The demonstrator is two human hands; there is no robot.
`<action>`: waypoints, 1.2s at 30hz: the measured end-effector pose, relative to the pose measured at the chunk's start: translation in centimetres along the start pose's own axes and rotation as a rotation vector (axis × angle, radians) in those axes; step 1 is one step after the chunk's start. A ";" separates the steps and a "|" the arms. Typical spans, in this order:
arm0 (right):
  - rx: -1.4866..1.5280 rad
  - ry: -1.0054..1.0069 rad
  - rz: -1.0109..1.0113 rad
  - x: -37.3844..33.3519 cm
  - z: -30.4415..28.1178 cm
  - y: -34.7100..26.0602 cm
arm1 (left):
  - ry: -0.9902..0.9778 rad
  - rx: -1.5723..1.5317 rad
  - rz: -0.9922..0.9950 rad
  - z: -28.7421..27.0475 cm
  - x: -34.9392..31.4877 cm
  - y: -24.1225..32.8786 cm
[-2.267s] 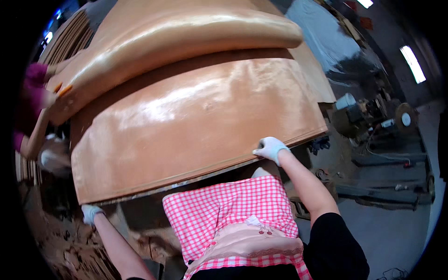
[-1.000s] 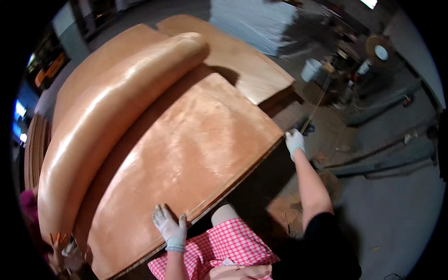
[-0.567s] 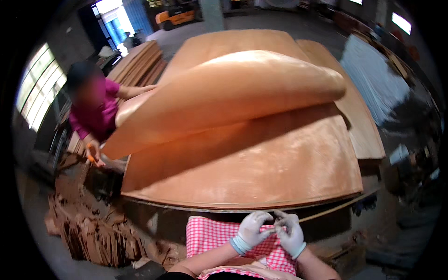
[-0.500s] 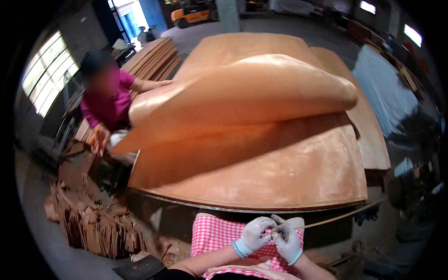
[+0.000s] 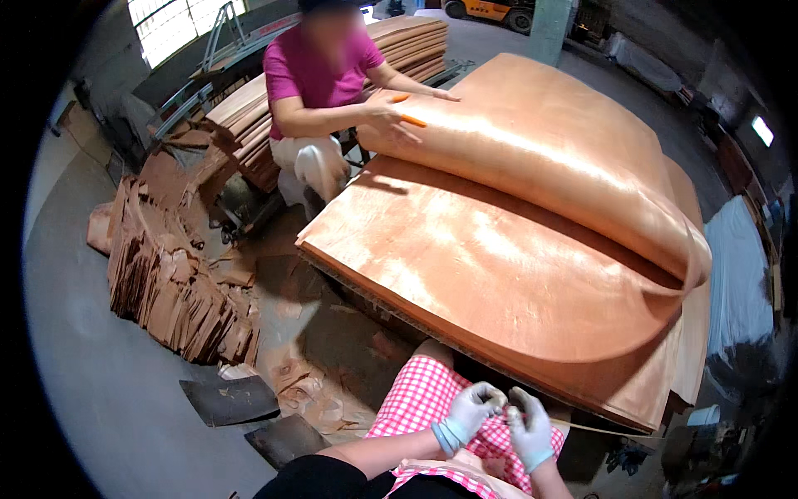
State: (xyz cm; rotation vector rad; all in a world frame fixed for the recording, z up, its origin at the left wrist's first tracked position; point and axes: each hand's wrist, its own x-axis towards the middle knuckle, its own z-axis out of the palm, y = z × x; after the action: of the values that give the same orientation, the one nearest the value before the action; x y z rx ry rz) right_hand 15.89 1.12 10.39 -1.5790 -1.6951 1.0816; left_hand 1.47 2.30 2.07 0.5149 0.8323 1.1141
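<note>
My left hand (image 5: 470, 409) and my right hand (image 5: 530, 424), both in pale gloves, meet in front of my pink checked apron (image 5: 416, 395). Their fingertips pinch a thin pale strip (image 5: 603, 429) that trails off to the right. Just beyond them lies a big stack of reddish wood veneer sheets (image 5: 482, 266). Its top sheet (image 5: 565, 158) is rolled back on itself toward the right. A person in a pink shirt (image 5: 320, 71) crouches at the far side, both hands on that rolled sheet, with a small orange tool (image 5: 409, 121) in one of them.
A heap of veneer scraps (image 5: 170, 279) sits on the floor at the left, with two dark flat pieces (image 5: 229, 401) nearer me. More veneer stacks (image 5: 411, 37) stand behind the other person. A bluish covered pile (image 5: 736, 274) is at the right.
My hands left the edge of the veneer stack and came together at my apron, pinching the strip. My view swung left toward the other person, who keeps holding the rolled sheet.
</note>
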 end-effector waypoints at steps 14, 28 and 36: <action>-0.433 0.119 0.342 3.3 -12.2 10.9 | 1.196 0.999 0.773 -31.2 13.4 22.9; -0.509 0.018 0.276 7.2 -6.6 4.9 | 1.335 1.567 0.168 -33.6 13.6 28.6; -0.462 0.017 0.453 7.5 -8.6 11.4 | 1.342 1.520 0.041 -34.2 14.3 28.7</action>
State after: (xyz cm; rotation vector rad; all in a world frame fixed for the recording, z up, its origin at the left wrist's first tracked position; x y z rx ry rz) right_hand 28.09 9.63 4.12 -2.3410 -1.7006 0.9084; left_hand -39.34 25.00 -2.13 0.9772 2.8976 0.5312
